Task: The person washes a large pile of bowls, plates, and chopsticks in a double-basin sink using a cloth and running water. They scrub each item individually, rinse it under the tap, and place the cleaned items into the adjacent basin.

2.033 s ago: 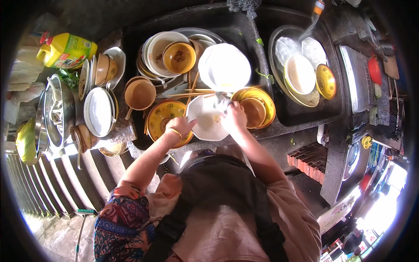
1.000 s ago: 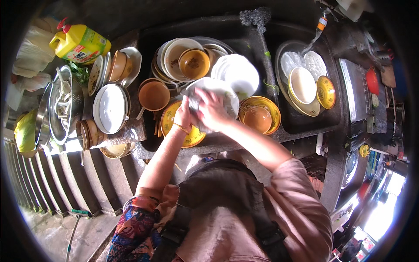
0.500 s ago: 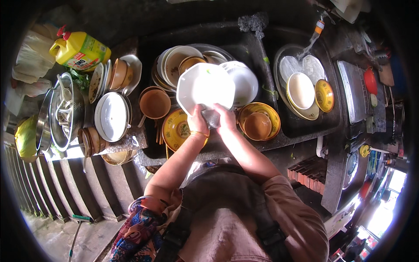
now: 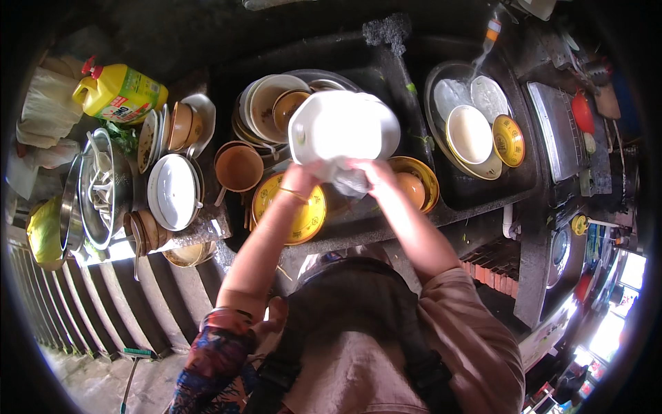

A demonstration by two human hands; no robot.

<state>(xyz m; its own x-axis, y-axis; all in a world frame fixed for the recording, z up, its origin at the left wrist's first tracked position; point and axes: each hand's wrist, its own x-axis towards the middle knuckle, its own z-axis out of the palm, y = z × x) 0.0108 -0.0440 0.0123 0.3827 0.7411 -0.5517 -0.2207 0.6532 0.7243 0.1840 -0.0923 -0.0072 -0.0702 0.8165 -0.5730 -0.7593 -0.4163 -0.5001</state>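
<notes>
A white angular dish (image 4: 338, 127) is held up over the left sink basin, glaring with light. My left hand (image 4: 304, 178) grips its near left edge. Against the near rim, my right hand (image 4: 372, 176) is closed on a greyish-white cloth (image 4: 348, 177), pressing it to the dish. Below the left hand lies a yellow patterned bowl (image 4: 289, 210). Past the right wrist is another yellow bowl (image 4: 431, 183) with a smaller brown bowl (image 4: 411, 191) inside. Stacked bowls and plates (image 4: 265, 103) sit behind the dish, and a brown pot (image 4: 238, 168) stands to the left.
In the right basin, an oval tray (image 4: 441, 76) bears bowls beneath a running tap hose (image 4: 491, 34). On the left counter are a yellow detergent jug (image 4: 121, 93), a white dish (image 4: 172, 192), and a metal colander (image 4: 123, 186) with spoons. A black divider (image 4: 408, 90) separates the basins.
The dish has tilted and moved slightly, hiding more of the white bowl behind it. My right hand has shifted right with the cloth, which shows more now. The view has moved slightly.
</notes>
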